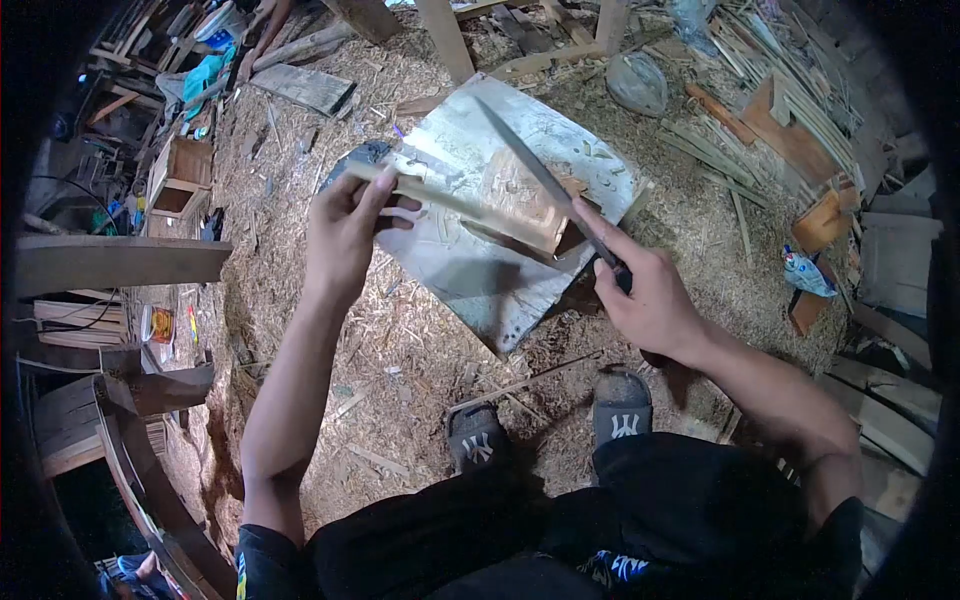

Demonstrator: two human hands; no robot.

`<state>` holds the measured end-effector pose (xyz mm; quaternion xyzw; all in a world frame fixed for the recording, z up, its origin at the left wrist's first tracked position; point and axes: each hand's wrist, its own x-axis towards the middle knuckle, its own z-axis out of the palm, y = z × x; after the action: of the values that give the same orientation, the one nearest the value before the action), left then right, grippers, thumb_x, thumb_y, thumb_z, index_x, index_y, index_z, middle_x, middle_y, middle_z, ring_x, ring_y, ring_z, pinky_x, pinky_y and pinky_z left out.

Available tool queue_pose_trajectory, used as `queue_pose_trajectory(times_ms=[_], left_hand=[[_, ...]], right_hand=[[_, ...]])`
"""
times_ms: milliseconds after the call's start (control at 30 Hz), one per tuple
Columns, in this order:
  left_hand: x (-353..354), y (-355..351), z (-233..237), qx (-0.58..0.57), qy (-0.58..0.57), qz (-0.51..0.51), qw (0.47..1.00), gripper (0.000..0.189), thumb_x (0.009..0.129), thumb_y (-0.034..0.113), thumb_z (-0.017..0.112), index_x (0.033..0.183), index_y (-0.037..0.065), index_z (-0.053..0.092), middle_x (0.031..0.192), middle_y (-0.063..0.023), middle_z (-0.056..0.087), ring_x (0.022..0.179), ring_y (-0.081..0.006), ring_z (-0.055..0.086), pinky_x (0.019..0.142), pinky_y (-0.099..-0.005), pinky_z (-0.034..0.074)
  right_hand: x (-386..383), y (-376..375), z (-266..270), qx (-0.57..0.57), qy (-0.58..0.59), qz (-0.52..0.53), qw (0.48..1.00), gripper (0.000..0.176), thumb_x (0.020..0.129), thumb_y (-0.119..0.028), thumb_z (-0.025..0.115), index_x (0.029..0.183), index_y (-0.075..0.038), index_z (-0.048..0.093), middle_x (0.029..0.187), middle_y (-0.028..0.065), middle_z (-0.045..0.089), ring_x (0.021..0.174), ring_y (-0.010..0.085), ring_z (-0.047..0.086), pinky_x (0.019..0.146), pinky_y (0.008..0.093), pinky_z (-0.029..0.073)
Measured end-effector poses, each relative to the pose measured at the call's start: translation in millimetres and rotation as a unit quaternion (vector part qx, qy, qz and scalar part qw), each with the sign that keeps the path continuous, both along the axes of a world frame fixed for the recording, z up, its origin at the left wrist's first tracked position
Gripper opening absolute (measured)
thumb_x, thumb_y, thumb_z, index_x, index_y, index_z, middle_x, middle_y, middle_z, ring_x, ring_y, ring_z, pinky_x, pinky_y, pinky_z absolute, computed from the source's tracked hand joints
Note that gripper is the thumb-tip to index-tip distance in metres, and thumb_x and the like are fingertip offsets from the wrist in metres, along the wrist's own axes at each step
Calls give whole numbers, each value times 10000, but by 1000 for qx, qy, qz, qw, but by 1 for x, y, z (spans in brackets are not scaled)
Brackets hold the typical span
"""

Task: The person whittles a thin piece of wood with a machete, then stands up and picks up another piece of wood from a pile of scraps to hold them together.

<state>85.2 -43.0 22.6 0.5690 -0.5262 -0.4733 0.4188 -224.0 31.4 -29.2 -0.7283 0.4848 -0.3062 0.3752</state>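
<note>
A wood strip [455, 207] is gripped at its near end by the left hand [345, 225] and held over a grey sheet [470, 285]. A knife [530, 165] is clenched in the right hand [650, 300], its blade crossing the strip's far end. The sheet is laid on a floor [300, 330] strewn with shavings, just ahead of two slippers [478, 440].

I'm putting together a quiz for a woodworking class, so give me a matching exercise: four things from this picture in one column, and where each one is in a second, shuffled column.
Things
1. pale wooden strip
2. long dark-bladed knife
3. grey metal sheet
4. open wooden box

Places
A. lying flat on the shavings-covered ground, below both hands
B. gripped in the right hand
C. standing at the far left of the scene
D. pinched in the left hand

Pairs: 1-D, 2-B, 3-A, 4-C
</note>
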Motion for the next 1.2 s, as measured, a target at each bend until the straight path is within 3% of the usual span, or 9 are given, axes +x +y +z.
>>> queue_pose_trajectory(times_ms=[133,267,467,533,600,867,933,1033,1200], left_hand=[[0,-41,-20,61,31,-96,993,284,1029,249,623,1054,-34,632,926,-93,688,777,-162,687,635,-280,554],[-25,-69,-32,79,-4,-152,985,311,1026,278,632,956,-26,625,796,-47,625,660,-101,620,559,-263,486],[-46,-110,-49,32,-268,-272,924,365,1016,355,642,960,-6,640,719,-2,587,605,-59,489,532,-284,411],[-46,-111,-63,-22,-273,-249,929,385,989,385,679,954,3,645,740,-11,613,611,-52,484,535,-276,404],[-42,-115,-69,-12,-299,-245,922,376,967,387,709,988,17,647,760,-17,634,630,-54,505,547,-265,409],[-13,-69,-55,83,-193,-114,971,362,992,357,678,934,0,653,633,-8,601,519,-55,500,481,-244,373],[1,-50,-51,133,-184,-124,966,386,1025,354,626,885,-2,671,630,-20,615,485,-66,525,429,-239,364],[15,-18,-51,212,-112,-146,960,406,1031,355,614,891,-18,691,660,-48,654,468,-89,548,414,-249,398],[1,15,-42,293,-41,-196,935,353,1033,307,606,1031,-37,681,769,-93,709,538,-128,638,463,-254,497]], right_hand=[[-4,-2,-4,-51,-55,-47,996,677,913,18,527,1557,-133,385,1029,262,708,597,294,659,611,388,509],[-15,-4,4,87,54,-62,993,660,918,-6,518,1554,-125,388,1253,278,648,759,290,725,704,356,538],[-19,-2,-11,22,-32,-90,995,637,918,-10,515,1539,-113,416,1164,290,673,811,241,709,785,341,539],[-20,-4,-19,-85,-30,-86,992,629,918,-9,513,1533,-112,429,1129,287,680,737,186,666,733,336,534],[-23,-1,-14,-29,-29,-91,995,629,918,-9,515,1532,-111,430,1141,288,678,710,173,650,708,333,528],[-25,-3,-23,45,-19,-97,994,631,921,-13,526,1535,-121,430,794,196,640,571,124,528,591,318,488],[-21,-8,-37,-89,-42,-91,991,636,922,-13,529,1538,-135,429,723,160,585,571,106,490,576,312,474],[-22,-5,-16,80,7,-108,991,639,923,-11,528,1540,-140,426,812,186,647,602,111,505,599,309,482],[-18,-6,-12,53,-4,-101,993,640,924,-12,526,1542,-141,423,819,199,656,605,118,514,611,310,484]])
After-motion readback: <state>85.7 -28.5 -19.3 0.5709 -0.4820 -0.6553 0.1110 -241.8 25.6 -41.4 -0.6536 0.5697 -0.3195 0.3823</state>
